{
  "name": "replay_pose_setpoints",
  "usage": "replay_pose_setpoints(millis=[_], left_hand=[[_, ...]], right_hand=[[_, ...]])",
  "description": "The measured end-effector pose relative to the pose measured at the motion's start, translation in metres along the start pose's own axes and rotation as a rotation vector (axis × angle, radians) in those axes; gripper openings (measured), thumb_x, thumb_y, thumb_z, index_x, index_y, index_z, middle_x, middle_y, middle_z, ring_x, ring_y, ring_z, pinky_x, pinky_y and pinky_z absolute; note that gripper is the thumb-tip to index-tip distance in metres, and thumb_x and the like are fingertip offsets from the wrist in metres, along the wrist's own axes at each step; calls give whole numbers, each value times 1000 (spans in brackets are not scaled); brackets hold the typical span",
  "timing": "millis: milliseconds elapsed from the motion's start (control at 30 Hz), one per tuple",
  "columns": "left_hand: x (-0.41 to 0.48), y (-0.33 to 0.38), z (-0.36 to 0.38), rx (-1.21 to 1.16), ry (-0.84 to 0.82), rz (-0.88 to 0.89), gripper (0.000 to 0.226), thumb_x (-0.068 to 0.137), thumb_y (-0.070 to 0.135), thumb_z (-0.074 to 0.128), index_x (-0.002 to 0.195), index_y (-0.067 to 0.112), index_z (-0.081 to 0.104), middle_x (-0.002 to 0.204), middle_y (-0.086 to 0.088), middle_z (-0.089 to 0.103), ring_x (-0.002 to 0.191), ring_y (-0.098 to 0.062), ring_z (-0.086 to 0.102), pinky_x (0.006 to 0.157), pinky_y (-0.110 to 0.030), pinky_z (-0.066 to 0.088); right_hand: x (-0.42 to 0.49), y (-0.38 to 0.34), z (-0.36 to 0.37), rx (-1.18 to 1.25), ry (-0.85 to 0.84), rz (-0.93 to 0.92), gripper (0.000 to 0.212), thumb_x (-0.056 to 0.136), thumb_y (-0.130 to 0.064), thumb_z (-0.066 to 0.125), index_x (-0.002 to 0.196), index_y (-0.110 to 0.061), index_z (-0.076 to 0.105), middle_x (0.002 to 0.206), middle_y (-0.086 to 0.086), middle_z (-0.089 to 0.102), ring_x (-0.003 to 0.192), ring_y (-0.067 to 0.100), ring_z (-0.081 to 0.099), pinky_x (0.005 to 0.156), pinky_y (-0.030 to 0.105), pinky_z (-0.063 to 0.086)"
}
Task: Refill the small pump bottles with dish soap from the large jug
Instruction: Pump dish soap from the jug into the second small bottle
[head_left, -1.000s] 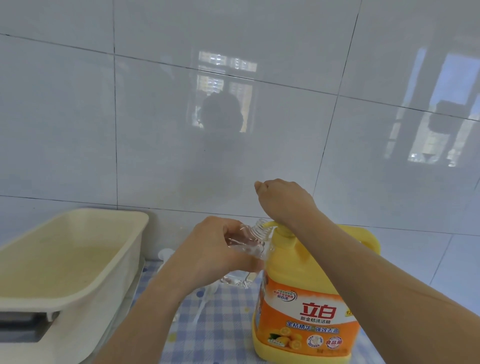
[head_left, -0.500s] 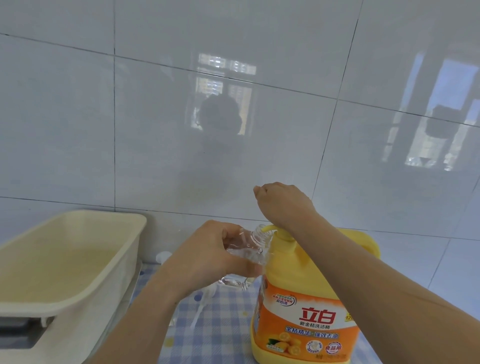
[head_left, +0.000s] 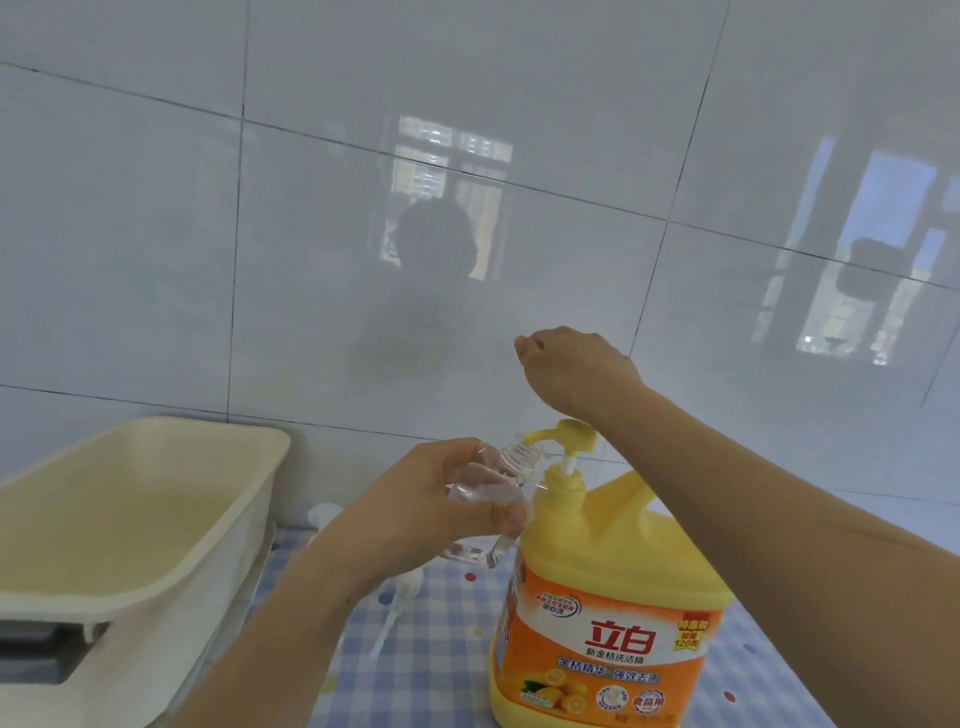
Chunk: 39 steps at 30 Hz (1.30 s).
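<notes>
A clear, thread-necked plastic bottle (head_left: 500, 475) was gripped by the left hand (head_left: 415, 512) at the pump spout (head_left: 541, 434) of the yellow jug (head_left: 618, 582); the right hand (head_left: 576, 371) was curled, empty, above.

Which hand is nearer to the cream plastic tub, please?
Left. The left hand holds the clear bottle right of the tub; the right hand is farther right, above the jug's pump.

A small clear plastic bottle (head_left: 493, 486), its cap off, is held tilted in the left hand (head_left: 415, 509). Its threaded mouth meets the spout of the yellow pump head (head_left: 571, 434), whose plunger is raised. The pump tops a large yellow dish-soap jug with an orange label (head_left: 608, 623), standing upright just beside the bottle.
</notes>
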<state>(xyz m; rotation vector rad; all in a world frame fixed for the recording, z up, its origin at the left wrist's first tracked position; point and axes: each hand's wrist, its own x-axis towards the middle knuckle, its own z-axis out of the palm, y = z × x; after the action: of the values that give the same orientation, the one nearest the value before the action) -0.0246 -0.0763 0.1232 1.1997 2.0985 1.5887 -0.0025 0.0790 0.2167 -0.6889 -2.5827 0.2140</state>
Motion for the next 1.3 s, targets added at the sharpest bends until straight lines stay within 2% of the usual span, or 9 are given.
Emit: replay_pose_setpoints(millis=[133,400,533,667,867,967,1100,1200,1300], left_hand=[[1,-1,2,-3,4,18,38,74,39,80,107,26,69,105,18,73,100,-2,67,77,-19,57],[3,-3,3,11,43,40,32,73,41,80,102,33,70,104,19,72,97,-2,67,66,-11,55],[3,-1,2,4,38,41,35,71,35,82,104,31,70,104,16,73,95,-5,68,68,-16,59],[0,-1,-2,29,-12,20,44,68,14,85,107,27,69,104,12,74,93,-9,71,77,-33,62],[1,-9,-8,96,-11,20,38,66,13,84,97,31,70,96,15,73,88,-4,69,70,-25,57],[3,-10,-7,103,-1,8,39,66,13,84,99,30,70,98,14,73,91,-8,69,78,-32,59],[4,-12,-7,155,-27,-20,37,66,10,82,99,24,71,94,9,73,86,-13,71,72,-33,62],[4,-13,-7,140,-36,-51,39,66,6,83,98,24,72,95,8,73,88,-15,71,74,-35,62],[3,-12,-6,135,-43,-67,40,66,6,83,100,26,72,96,10,74,90,-15,71,75,-32,62]], right_hand=[[5,0,-4,36,-1,13,41,100,-37,23,65,-20,37,80,3,51,88,28,53,91,45,42],[1,4,15,69,-78,29,42,100,-38,23,67,-19,39,88,6,57,95,29,55,97,47,42],[3,6,19,87,-76,23,41,100,-37,23,66,-18,37,85,6,55,93,29,56,94,46,44],[4,7,24,83,-43,24,41,100,-35,22,66,-18,37,83,5,54,89,29,54,90,43,44],[4,12,33,41,-79,24,40,100,-36,23,85,-15,53,99,6,61,96,28,55,96,44,43],[4,12,34,35,-71,20,39,99,-34,23,77,-15,49,94,7,60,94,29,55,94,44,44],[-1,14,45,49,-93,30,38,97,-32,23,71,-15,44,93,9,58,93,31,53,92,44,44],[-3,15,47,84,-89,32,37,97,-30,23,64,-17,35,81,7,51,87,29,51,86,42,42],[-4,14,47,95,-85,33,36,96,-30,23,65,-17,35,81,7,51,86,29,51,84,42,42]])
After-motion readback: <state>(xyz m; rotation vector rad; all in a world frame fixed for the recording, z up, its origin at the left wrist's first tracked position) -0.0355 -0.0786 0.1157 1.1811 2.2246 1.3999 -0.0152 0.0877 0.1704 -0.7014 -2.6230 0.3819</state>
